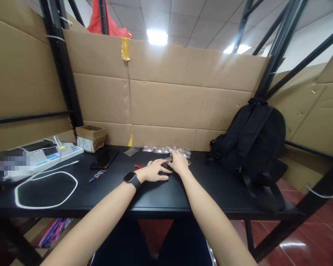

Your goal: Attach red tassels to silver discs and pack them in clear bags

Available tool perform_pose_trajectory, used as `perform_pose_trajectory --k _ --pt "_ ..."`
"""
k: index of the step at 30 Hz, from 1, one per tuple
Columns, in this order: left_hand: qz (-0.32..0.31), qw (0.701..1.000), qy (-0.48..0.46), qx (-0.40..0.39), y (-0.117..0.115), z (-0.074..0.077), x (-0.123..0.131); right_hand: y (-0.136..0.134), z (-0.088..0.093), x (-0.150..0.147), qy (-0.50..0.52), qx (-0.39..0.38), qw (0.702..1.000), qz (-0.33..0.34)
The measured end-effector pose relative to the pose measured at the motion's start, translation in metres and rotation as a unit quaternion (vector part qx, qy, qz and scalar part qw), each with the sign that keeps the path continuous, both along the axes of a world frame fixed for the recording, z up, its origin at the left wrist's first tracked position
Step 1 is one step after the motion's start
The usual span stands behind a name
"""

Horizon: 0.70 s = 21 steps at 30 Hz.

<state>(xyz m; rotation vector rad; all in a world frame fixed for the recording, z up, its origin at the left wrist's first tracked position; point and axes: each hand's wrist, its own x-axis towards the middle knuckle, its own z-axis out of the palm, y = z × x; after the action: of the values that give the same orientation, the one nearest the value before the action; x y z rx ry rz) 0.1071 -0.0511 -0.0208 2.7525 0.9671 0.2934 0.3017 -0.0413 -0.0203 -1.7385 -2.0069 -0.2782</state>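
My left hand (157, 171), with a dark smartwatch on its wrist, reaches over the black table (161, 195). Its fingers are stretched out and spread. Close to its fingertips, my right hand (179, 162) is closed, the fingers bent down around something small that it mostly hides. A bit of dark, shiny material shows between the two hands, too small to name. Just behind them lies a row of clear plastic packets (158, 149) with red bits inside. A pale curved edge shows right of my right hand. A small red item (138, 166) lies left of my left hand.
Left are a phone (104, 159), a keychain (97, 176), a white cable (77, 184), a power strip (72, 152) and a small cardboard box (91, 138). A black backpack (255, 136) stands right. Cardboard panels (166, 103) wall off the back; black metal posts frame the table.
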Motion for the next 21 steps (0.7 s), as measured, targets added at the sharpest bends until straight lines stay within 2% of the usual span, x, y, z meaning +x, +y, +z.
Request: perform_pose_trajectory --k 4,10,12,17,21 --pt "0.033 0.999 0.004 0.007 0.001 0.004 -0.006 -0.003 -0.001 0.006 0.012 -0.007 1.000 0.018" --pt "0.031 0.999 -0.006 0.002 0.004 0.007 -0.013 0.001 -0.008 0.015 0.059 -0.013 0.998 0.016" --pt "0.032 0.999 -0.017 0.010 0.006 0.008 -0.015 0.005 -0.011 0.016 0.089 -0.009 0.995 0.045" --pt "0.021 0.998 -0.055 0.020 0.014 0.009 -0.026 0.015 -0.013 0.027 0.162 -0.001 0.971 0.178" --pt "0.000 0.991 -0.129 0.031 0.022 0.008 -0.034 0.019 -0.011 0.041 0.191 0.020 0.962 0.193"
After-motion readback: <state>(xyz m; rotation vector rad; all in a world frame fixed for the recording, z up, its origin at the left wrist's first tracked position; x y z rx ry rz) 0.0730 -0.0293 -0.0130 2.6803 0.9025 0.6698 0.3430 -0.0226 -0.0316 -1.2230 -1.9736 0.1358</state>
